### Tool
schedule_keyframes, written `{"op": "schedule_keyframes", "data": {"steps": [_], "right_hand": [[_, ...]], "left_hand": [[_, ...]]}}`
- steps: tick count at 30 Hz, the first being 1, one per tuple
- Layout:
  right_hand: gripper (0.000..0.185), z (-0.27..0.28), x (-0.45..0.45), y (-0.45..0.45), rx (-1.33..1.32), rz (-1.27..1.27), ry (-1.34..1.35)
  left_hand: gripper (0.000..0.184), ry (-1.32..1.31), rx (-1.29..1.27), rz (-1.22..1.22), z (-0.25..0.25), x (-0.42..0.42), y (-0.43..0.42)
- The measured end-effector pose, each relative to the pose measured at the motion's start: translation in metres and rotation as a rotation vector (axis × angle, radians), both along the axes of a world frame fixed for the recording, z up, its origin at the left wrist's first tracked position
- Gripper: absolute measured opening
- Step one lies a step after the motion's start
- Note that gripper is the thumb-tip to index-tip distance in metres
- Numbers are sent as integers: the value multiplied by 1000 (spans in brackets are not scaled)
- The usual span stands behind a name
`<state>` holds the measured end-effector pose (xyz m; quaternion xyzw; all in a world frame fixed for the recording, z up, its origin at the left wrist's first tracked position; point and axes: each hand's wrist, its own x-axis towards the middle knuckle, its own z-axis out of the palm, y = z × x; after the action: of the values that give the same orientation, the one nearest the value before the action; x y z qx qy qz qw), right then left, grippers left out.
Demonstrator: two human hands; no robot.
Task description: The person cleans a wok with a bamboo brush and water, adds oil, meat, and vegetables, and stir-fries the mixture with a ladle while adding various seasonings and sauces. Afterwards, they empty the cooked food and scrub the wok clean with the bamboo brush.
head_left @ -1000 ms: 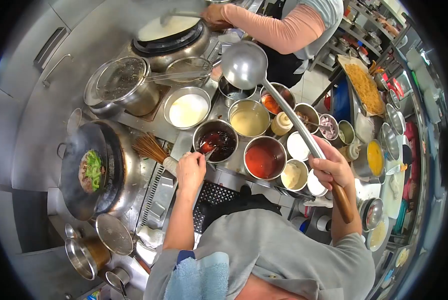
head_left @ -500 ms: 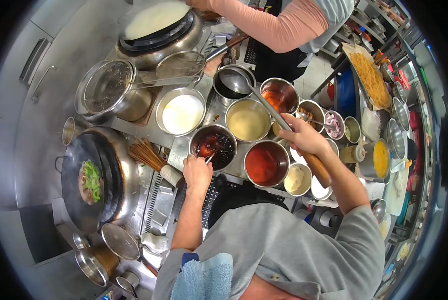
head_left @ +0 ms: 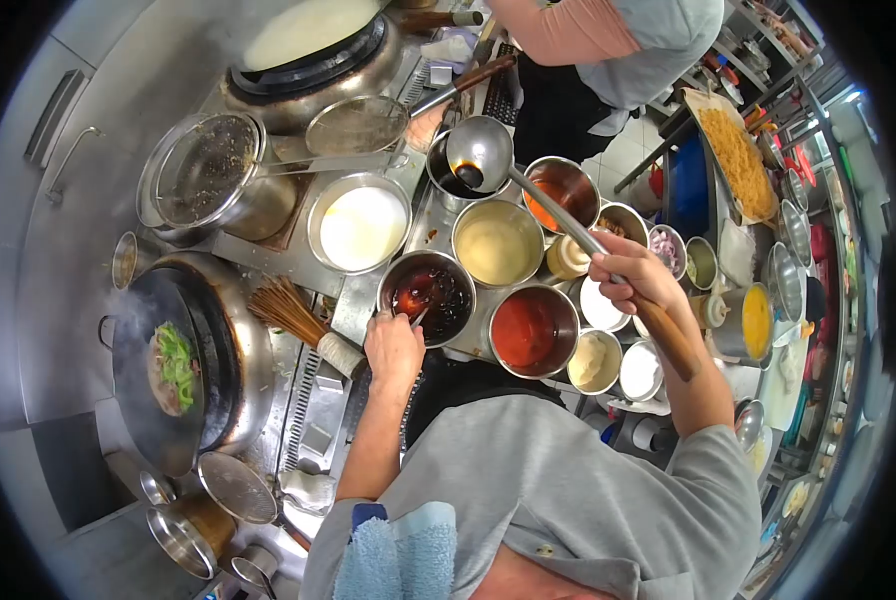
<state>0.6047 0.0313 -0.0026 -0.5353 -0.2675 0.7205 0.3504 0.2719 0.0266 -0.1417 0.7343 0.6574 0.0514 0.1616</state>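
Observation:
My right hand (head_left: 636, 275) is closed around the long handle of a steel ladle (head_left: 480, 148). A little dark liquid lies in the ladle's bowl, which is over a steel pot of dark liquid (head_left: 442, 178). At the rim of another steel pot with dark red-brown sauce (head_left: 438, 290), my left hand (head_left: 395, 350) is closed on a slim metal utensil (head_left: 420, 317). The utensil's lower end cannot be made out in the sauce. Between the hands stand a pot of pale yellow liquid (head_left: 498, 243) and a pot of red sauce (head_left: 533, 333).
Steam rises from a wok (head_left: 133, 370) holding green vegetables and meat at left. A bamboo brush (head_left: 298, 315) lies beside it. A white-liquid pot (head_left: 358, 225) and strainers (head_left: 358, 125) stand further back. A co-worker (head_left: 608, 50) is at the top, near another wok (head_left: 308, 85).
The ladle's bowl has risen and tilted, now showing dark liquid in it. My right hand has shifted right. My left hand stays nearly still. The co-worker's hand has left the view.

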Motion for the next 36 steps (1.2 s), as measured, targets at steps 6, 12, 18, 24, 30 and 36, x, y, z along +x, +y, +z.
{"op": "schedule_keyframes", "data": {"steps": [6, 12, 18, 24, 30, 36], "right_hand": [[53, 3, 14, -14, 85, 38, 34], [53, 3, 26, -20, 166, 87, 8], [52, -1, 37, -25, 160, 57, 21], [52, -9, 45, -28, 186, 37, 20], [41, -15, 42, -39, 138, -56, 243], [33, -6, 18, -86, 91, -160, 601]], "left_hand": [[18, -65, -29, 46, 8, -1, 2], [19, -25, -52, 67, 21, -5, -6], [19, -32, 105, 70, 17, -16, -10], [20, -35, 219, 92, -3, -16, 1], [23, -172, -11, 66, -10, 2, -3], [26, -736, -366, 171, -44, -15, -3]]}}
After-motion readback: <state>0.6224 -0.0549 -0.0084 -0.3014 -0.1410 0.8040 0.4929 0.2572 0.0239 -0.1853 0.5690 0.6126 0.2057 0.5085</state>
